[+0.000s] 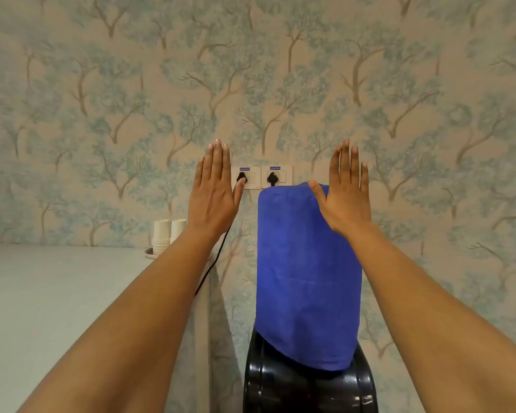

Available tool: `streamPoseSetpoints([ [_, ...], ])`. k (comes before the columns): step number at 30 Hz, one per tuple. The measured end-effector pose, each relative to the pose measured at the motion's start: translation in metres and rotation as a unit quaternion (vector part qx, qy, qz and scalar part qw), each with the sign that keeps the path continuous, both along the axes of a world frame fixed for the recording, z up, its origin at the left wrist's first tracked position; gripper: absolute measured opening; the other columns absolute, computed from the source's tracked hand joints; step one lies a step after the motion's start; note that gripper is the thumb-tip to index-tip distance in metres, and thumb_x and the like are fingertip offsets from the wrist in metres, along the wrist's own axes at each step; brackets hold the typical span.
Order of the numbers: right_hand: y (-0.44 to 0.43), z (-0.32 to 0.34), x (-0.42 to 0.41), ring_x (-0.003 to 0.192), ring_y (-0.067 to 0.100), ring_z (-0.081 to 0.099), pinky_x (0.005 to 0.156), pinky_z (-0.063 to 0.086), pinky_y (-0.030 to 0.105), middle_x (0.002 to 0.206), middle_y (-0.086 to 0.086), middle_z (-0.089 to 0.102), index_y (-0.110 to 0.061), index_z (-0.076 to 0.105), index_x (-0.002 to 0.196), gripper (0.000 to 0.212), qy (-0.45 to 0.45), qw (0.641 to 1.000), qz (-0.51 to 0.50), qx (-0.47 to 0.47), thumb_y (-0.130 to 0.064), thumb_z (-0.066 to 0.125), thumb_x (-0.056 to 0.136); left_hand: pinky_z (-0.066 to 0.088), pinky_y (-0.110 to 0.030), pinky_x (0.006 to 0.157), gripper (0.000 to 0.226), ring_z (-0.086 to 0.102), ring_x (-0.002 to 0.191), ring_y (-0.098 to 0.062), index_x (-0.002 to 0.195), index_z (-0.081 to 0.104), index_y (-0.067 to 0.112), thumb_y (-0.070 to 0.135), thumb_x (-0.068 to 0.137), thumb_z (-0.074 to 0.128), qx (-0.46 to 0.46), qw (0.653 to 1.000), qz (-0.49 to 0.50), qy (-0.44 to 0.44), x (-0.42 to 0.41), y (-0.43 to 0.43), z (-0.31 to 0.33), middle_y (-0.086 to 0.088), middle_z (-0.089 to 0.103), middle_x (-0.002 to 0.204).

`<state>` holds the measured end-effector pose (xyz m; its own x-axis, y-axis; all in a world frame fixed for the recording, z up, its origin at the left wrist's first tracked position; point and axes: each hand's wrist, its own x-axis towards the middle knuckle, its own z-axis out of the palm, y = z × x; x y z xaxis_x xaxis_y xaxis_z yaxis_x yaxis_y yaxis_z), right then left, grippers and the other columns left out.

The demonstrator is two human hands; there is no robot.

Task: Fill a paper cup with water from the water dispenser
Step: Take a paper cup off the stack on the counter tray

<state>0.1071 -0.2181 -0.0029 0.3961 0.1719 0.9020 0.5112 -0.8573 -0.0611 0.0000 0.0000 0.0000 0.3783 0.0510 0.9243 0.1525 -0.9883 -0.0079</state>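
Head view is filled mostly by a wall papered in beige with pale blue-green trees (102, 84). Against it, low in the middle, a glossy black water dispenser (280, 383) is seen, topped by a tall bottle wrapped in a blue cloth cover (304, 278). To the left a pale grey-white tabletop (57, 308) is spread out, and at its far corner by the wall two stacks of white paper cups (164, 235) are set upside down on a small tray. Both bare arms are stretched forward with nothing held: the left hand (213, 192) and the right hand (347, 198) are raised flat, fingers straight and close together, backs to the camera, well apart. Between them two white wall sockets (262, 177) with black plugs are fitted, and a black cord (212, 266) is hung down from the left one.
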Motion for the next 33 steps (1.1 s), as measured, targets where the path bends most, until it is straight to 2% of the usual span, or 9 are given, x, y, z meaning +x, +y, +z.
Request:
streamPoseSetpoints([
  [8,0.037,-0.002,-0.015,0.147,0.023,-0.013,0.120,-0.006,0.040,0.160,0.010,-0.013,-0.008,-0.012,0.148,0.078,0.010,1.000,-0.014,-0.019,-0.056,0.020,0.095,-0.010,-0.030,0.117,0.065,-0.009,0.146,-0.020,0.146,-0.007,0.006,0.040,0.099,0.022,0.011,0.999,0.042,0.012,-0.021,0.037,-0.006,-0.012,-0.006,0.159],
  [21,0.144,-0.029,-0.029,0.147,0.023,-0.014,0.119,-0.007,0.041,0.160,0.009,-0.014,-0.009,-0.012,0.148,0.077,0.043,0.997,0.035,-0.051,-0.055,0.020,0.096,-0.008,-0.031,0.118,0.065,-0.008,0.146,-0.021,0.146,-0.006,0.006,0.040,0.098,0.022,-0.018,0.994,0.098,0.047,-0.054,0.128,-0.035,-0.012,-0.006,0.158],
  [33,0.268,-0.074,0.035,0.146,0.023,-0.018,0.119,-0.010,0.039,0.159,0.009,-0.018,-0.008,-0.016,0.147,0.076,0.076,0.983,0.126,-0.106,-0.052,0.021,0.097,-0.012,-0.029,0.115,0.064,-0.019,0.140,-0.013,0.145,-0.012,0.010,0.041,0.098,0.019,-0.055,0.985,0.144,0.082,-0.002,0.223,-0.083,-0.010,-0.011,0.158],
])
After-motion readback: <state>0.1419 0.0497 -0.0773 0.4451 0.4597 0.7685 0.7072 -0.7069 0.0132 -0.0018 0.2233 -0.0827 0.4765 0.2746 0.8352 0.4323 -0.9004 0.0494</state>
